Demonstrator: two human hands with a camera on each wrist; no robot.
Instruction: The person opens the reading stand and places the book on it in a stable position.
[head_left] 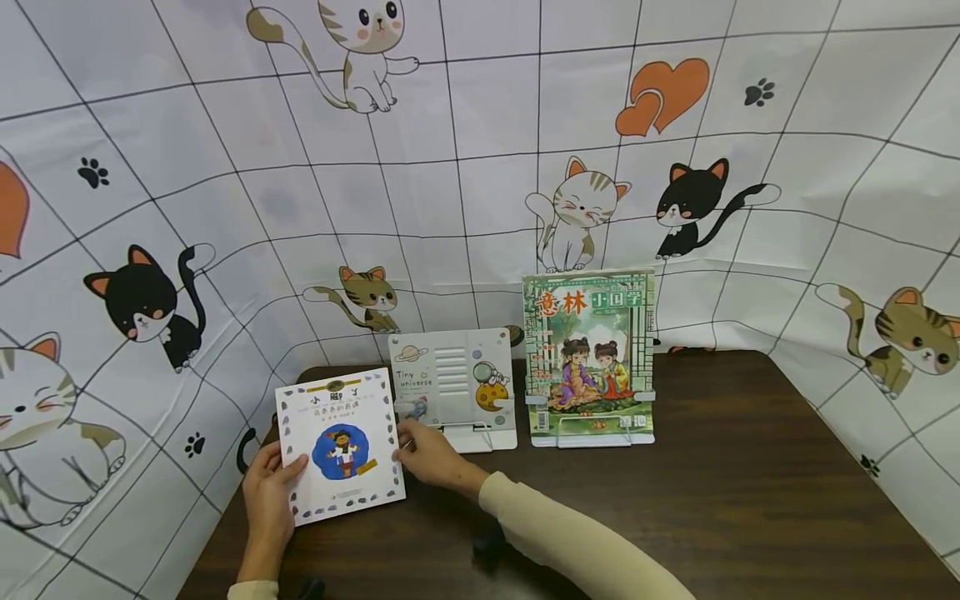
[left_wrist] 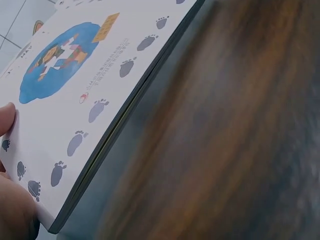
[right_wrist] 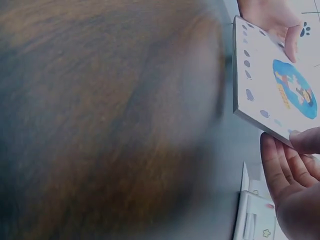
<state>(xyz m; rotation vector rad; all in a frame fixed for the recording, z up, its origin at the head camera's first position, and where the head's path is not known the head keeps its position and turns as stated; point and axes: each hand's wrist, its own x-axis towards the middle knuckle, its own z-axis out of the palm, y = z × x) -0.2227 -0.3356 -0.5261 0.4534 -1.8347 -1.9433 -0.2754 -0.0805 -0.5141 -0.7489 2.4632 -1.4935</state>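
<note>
A thin white picture book (head_left: 337,492) with a blue round picture and a border of small footprints is held up over the left part of the table, its cover toward me. My left hand (head_left: 272,483) grips its left edge, thumb on the cover and fingers behind. At the opposite edge, my right hand (head_left: 431,454) pinches the book, the thumb on the front and fingers underneath, as the right wrist view shows. Just behind the book stands a white "Tiny universe" book stand (head_left: 453,358), partly hidden by the book and right hand.
A second stand to the right holds a green magazine (head_left: 588,350) with two cartoon children on its cover. Both stands are near the back edge of the dark wooden table (head_left: 712,483). Behind them hangs a white cloth (head_left: 495,208) printed with cats.
</note>
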